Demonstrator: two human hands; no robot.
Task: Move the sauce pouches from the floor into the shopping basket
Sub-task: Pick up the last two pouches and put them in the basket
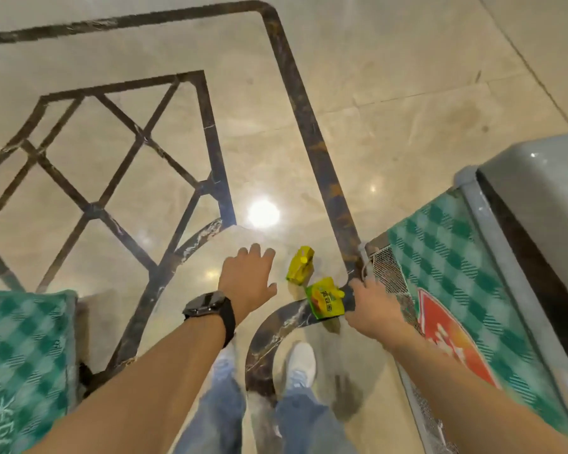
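In the head view, both of the task's things lie on the glossy beige marble floor, close together in front of the person's white shoes. The farther yellow plastic sauce pouch lies just beside the straight dark inlaid band. The nearer yellow-green printed sauce pouch lies where that band curves. The left hand, with a black wristwatch at its wrist, is spread palm down over the floor, just left of the farther pouch, and holds nothing. The right hand sits against the right edge of the nearer pouch with its fingers bent down, but I cannot tell whether it pinches the pouch or only reaches it. It is also close to the mesh corner of the green checked display stand. No shopping basket can be made out here. By my judgement the task is barely begun: neither pouch is lifted or stowed, and both are left to carry over.
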